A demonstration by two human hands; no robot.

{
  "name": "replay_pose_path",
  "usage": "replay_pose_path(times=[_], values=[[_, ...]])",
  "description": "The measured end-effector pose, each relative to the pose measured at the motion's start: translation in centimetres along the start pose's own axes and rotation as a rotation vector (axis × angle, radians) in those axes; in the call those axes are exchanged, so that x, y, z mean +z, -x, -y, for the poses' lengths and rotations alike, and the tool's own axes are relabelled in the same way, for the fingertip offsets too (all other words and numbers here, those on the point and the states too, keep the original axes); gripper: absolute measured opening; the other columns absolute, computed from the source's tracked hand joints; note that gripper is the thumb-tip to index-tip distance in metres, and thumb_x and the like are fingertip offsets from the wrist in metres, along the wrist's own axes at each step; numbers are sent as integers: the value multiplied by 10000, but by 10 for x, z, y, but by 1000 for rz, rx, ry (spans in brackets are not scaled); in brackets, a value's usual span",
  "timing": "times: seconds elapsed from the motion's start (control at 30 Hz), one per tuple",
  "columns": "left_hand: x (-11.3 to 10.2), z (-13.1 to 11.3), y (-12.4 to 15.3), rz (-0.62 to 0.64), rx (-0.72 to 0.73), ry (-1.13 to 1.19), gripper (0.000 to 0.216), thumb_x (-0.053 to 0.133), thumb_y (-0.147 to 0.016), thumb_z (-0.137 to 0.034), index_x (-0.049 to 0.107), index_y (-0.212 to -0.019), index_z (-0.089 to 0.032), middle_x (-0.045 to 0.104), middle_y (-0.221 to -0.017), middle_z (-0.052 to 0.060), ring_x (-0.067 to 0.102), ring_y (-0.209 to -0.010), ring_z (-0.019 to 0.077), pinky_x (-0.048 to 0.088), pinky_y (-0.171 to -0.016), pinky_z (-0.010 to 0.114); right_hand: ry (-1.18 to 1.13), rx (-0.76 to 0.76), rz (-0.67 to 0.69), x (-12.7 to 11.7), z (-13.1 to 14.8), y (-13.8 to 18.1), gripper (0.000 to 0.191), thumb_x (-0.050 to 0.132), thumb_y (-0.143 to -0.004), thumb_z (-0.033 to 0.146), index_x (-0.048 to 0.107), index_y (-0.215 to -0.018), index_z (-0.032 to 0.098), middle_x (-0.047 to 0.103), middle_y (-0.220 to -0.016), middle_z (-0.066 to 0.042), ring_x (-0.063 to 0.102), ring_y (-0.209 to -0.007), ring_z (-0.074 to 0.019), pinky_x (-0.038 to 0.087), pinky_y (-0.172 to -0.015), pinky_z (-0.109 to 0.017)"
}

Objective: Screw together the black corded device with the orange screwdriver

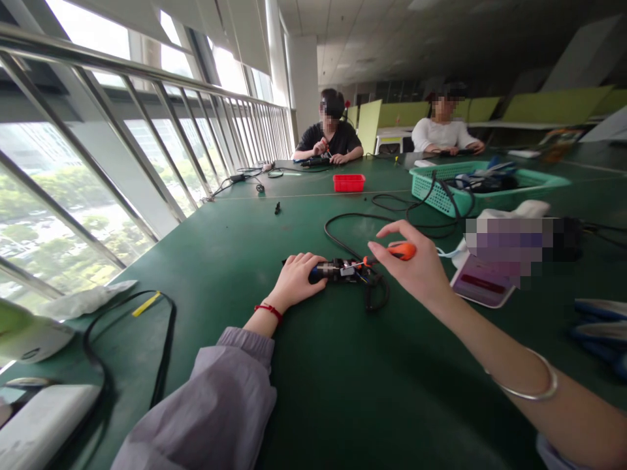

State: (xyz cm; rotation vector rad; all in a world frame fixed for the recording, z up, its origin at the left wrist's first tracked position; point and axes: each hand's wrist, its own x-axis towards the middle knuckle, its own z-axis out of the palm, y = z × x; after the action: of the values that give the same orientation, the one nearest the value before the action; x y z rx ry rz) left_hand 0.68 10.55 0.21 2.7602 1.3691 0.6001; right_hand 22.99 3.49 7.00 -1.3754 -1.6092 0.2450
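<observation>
Plainly, the left hand (300, 275) curls over one end of the device (337, 269), which lies on the tabletop (343, 365) between the hands; the right hand (415, 261), thumb and forefinger parted, loosely holds the screwdriver (403, 251).

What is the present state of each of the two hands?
Left hand: closed over the black device.
Right hand: holding the orange-handled screwdriver.
</observation>
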Motion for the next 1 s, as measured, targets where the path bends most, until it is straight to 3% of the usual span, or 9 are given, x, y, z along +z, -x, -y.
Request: replay_pose_path(times=[0.1, 0.23, 0.4, 0.47, 0.6, 0.7, 0.8, 0.93, 1.0], values=[[0, 1, 0, 0, 0, 8, 338, 522, -782, -361, 550, -1100, -248, 608, -1047, 26, 531, -979, 224, 359, -889, 373, -73, -28, -9, 2, 1, 1, 199, 596, -735, 363, 541, -864, 222, 486, -588, 45, 476, -519, -115, 397, -544, -248], [1, 1, -1, -20, 16, 9, 321, 520, -789, -371, 552, -1080, -239, 618, -1029, 26, 538, -966, 221, 358, -876, 370, -149, -29, -11, 3, -1, 1, 519, 684, -643, 339, 441, -1089, 230, 548, -720, 38, 518, -549, -119, 431, -549, -250], [2, 2, -2, -29, 18, 10, 319, 529, -787, -380, 555, -1069, -232, 629, -1010, 21, 549, -950, 217, 355, -868, 365, -60, -2, -7, 1, -5, 2, 190, 586, -759, 398, 566, -782, 210, 548, -633, 16, 510, -538, -120, 417, -571, -260], [2, 2, -2, -23, 13, 16, 322, 531, -787, -384, 555, -1071, -235, 629, -1013, 20, 551, -950, 216, 357, -869, 363, -101, -23, -30, 2, -6, 2, 151, 599, -739, 328, 558, -836, 218, 544, -678, 15, 511, -550, -118, 427, -570, -256], [4, 2, -3, -21, 7, 15, 326, 525, -793, -391, 551, -1077, -232, 623, -1018, 24, 554, -962, 214, 361, -880, 357, -188, -54, -46, 3, -8, 1, 423, 660, -675, 308, 464, -1042, 237, 527, -750, 23, 503, -564, -117, 446, -569, -256], [4, 1, -2, -35, -9, 11, 346, 536, -783, -397, 545, -1077, -213, 621, -1005, 35, 561, -953, 214, 365, -883, 353, -117, -7, 1, 2, -6, 0, 295, 632, -732, 408, 520, -932, 222, 503, -623, 39, 485, -534, -116, 430, -592, -265], [3, 0, -2, -47, -14, -6, 326, 537, -772, -382, 551, -1047, -207, 623, -979, 39, 564, -934, 216, 375, -863, 349, -88, -9, 15, 1, -5, 0, 181, 613, -754, 373, 558, -826, 217, 536, -657, 17, 494, -557, -117, 418, -579, -261], [4, 0, -1, -71, -28, -28, 300, 553, -748, -368, 561, -998, -202, 622, -938, 33, 568, -898, 211, 392, -832, 344, -206, -90, 6, 4, -5, 3, 441, 672, -685, 298, 472, -1074, 236, 559, -760, 15, 519, -596, -128, 426, -539, -248], [4, 0, -1, -78, -28, -30, 297, 559, -742, -368, 562, -989, -202, 621, -926, 30, 568, -889, 210, 396, -824, 343, -136, -62, 1, 4, -5, 4, 411, 672, -700, 344, 492, -1050, 228, 557, -713, 25, 517, -577, -128, 412, -537, -250]])
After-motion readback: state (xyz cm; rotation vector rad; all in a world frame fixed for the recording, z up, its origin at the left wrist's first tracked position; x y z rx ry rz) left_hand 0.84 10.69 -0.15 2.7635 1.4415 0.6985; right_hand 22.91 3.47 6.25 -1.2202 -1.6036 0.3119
